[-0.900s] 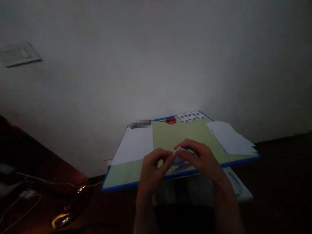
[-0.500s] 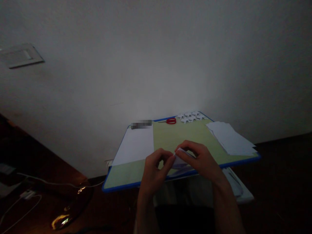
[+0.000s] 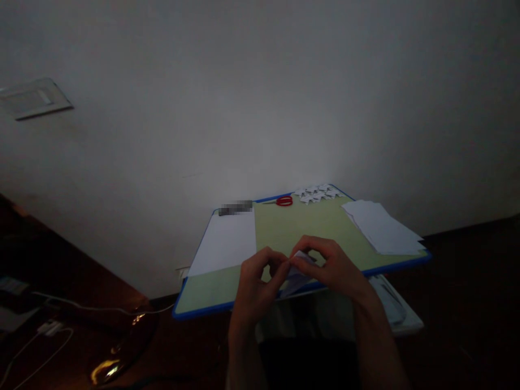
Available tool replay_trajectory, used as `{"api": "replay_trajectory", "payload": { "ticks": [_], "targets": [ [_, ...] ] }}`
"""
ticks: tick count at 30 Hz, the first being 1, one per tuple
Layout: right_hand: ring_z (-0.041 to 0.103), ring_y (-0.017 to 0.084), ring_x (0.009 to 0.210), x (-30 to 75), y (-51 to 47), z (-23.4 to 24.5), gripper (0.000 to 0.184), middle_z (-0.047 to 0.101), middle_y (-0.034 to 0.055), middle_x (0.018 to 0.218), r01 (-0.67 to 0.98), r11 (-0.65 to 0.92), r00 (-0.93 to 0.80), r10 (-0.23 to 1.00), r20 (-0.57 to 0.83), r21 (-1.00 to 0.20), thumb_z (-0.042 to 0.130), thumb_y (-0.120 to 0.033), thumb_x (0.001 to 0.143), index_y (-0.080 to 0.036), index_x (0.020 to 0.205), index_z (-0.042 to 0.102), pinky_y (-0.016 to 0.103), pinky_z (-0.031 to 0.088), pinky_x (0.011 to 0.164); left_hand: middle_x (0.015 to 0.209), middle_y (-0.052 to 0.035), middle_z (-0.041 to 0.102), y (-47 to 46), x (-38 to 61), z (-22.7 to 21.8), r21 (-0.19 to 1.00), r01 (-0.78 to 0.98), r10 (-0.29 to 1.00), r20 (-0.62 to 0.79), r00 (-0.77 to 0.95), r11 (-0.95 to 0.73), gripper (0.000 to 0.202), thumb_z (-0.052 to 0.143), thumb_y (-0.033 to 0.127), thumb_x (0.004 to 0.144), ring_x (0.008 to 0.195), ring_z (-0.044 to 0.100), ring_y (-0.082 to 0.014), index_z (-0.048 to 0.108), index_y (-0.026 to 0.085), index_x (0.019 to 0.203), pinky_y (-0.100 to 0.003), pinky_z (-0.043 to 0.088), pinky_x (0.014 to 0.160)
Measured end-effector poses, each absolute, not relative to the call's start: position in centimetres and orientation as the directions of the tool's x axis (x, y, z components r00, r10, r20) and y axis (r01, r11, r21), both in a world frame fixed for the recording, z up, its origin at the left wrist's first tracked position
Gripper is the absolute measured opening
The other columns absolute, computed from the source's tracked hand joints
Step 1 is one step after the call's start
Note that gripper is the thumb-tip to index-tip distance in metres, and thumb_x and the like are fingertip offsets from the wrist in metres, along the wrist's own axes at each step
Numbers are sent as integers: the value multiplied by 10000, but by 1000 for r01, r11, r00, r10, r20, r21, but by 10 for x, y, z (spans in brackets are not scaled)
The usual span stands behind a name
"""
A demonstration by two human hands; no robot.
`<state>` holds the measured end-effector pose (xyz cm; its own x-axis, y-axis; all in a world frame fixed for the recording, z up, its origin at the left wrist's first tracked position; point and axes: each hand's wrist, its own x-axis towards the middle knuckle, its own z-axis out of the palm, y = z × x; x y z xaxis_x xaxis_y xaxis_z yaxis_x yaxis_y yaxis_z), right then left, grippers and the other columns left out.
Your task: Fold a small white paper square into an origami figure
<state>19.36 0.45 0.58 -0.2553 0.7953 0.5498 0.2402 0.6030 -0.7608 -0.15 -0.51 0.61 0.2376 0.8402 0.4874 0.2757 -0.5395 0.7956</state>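
A small folded piece of white paper (image 3: pixel 298 279) is held up over the near edge of the green tabletop (image 3: pixel 300 225). My left hand (image 3: pixel 260 279) pinches its upper left edge between thumb and forefinger. My right hand (image 3: pixel 330 265) grips the same paper from the right, with its thumb and fingertips close to the left ones. Part of the paper is hidden behind the fingers, so its exact folds cannot be made out.
Red-handled scissors (image 3: pixel 284 201) lie at the far edge beside several folded white paper shapes (image 3: pixel 317 193). A stack of white sheets (image 3: pixel 384 228) lies on the right, and a white sheet (image 3: pixel 225 241) on the left with a blurred dark object (image 3: pixel 235 207) behind it. A wall rises behind the table.
My right thumb and forefinger have shifted slightly on the paper, closer to my left fingertips, and the paper's angle has changed a little. My left hand has stayed nearly still.
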Motion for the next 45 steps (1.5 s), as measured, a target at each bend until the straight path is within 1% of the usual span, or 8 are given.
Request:
{"api": "replay_trajectory", "payload": {
  "ticks": [4,9,16,27,33,38,42,45],
  "targets": [
    [635,146,758,195,4,5,123,691,-14,792,241,633,-226,774,592,-735,669,-252,952,-207,841,697,258,468,719,753,-7,678,-7,-2,9,807,290,857,470,211,-514,150,747,297,918,719,594,-153,717,183,824,-270,462,696],
    [642,147,775,197,2,7,139,701,-14,809,215,623,-196,782,592,-752,677,-275,968,-215,847,710,262,478,749,677,10,673,-7,-5,10,826,301,879,447,165,-477,213,806,311,867,657,577,-143,706,188,726,-258,443,650],
    [644,157,785,201,4,7,203,710,2,823,218,603,-194,797,572,-767,627,-314,1009,-209,867,728,266,483,741,780,-8,691,-8,-6,11,828,284,874,438,209,-483,156,706,291,941,751,627,-159,700,191,821,-266,472,717],
    [660,180,748,205,8,1,218,737,24,811,304,634,-140,768,624,-711,641,-338,1013,-220,867,753,296,496,708,700,5,634,-9,-4,12,781,363,862,466,201,-508,186,700,271,929,677,556,-150,658,188,768,-265,433,665],
    [679,170,794,197,10,0,195,741,13,838,270,659,-217,752,623,-702,641,-312,1021,-223,889,755,281,502,744,772,-1,653,-7,-4,10,743,386,837,489,244,-546,170,700,298,949,739,568,-153,671,187,824,-269,438,706],
    [698,173,878,195,5,4,128,754,18,924,227,625,-184,781,597,-747,689,-320,993,-232,1038,770,290,518,809,758,-5,646,-4,-7,6,777,357,854,490,172,-518,196,680,320,972,733,577,-157,677,183,831,-280,452,715],
    [656,159,779,199,2,8,103,705,2,823,229,662,-171,749,640,-714,692,-264,976,-218,892,732,285,504,742,751,-3,640,-6,-7,8,772,334,840,519,158,-540,183,698,303,955,735,582,-158,669,186,818,-278,466,723],
    [642,158,774,198,2,9,107,694,2,818,238,708,-196,705,682,-665,672,-223,981,-221,883,717,285,493,726,774,-8,655,-7,-4,11,756,332,824,538,176,-564,142,701,302,952,764,598,-167,699,192,863,-279,473,733]
  ]
}}
